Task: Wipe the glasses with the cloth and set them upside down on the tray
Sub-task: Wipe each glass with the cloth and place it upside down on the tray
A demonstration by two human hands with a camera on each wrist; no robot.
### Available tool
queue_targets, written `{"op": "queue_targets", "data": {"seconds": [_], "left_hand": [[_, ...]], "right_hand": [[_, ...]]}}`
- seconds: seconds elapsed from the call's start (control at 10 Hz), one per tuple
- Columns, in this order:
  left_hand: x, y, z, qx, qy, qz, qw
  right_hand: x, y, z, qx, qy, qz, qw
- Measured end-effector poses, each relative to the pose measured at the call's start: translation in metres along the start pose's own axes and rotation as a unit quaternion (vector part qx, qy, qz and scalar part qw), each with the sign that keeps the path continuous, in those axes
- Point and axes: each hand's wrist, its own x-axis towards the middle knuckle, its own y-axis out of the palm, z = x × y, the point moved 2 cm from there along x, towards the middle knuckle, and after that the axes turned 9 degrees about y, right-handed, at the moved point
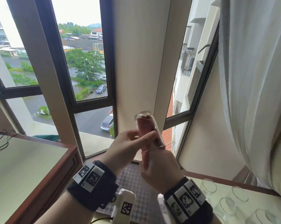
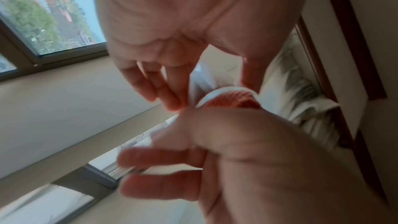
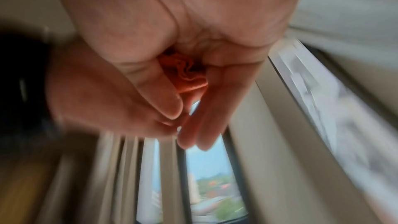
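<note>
My left hand grips a clear glass in mid-air before the window, base pointing up and away, thumb across its side. A pink-red cloth is stuffed inside the glass and trails out of its mouth. Just below, my right hand grips the trailing end of the cloth. In the left wrist view the glass rim rings the cloth, with the left hand's fingers beside it. The right wrist view shows the bunched cloth in the curled right hand.
Several other clear glasses stand on a pale table top at the lower right; a tray under them is not discernible. A wood-edged table is on the left. A white curtain hangs at the right. Patterned floor lies below.
</note>
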Motion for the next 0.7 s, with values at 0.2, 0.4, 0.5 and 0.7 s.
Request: {"op": "queue_targets", "data": {"seconds": [0.2,0.4,0.5,0.7], "left_hand": [[-0.019,0.004,0.008,-0.282,-0.071,0.071,0.954],[-0.013,0.009,-0.004,-0.261,-0.013,0.13,0.956],[-0.012,0.003,-0.002,-0.138,-0.023,0.097,0.985],[-0.008,-0.005,-0.025,-0.122,-0.115,0.029,0.986]], "right_hand": [[-0.02,-0.01,0.019,0.727,-0.034,0.234,0.645],[-0.018,-0.015,0.02,0.865,0.039,0.185,0.465],[-0.017,-0.019,-0.006,0.722,0.122,0.02,0.68],[-0.023,-0.018,-0.027,0.163,-0.109,-0.289,0.937]]}}
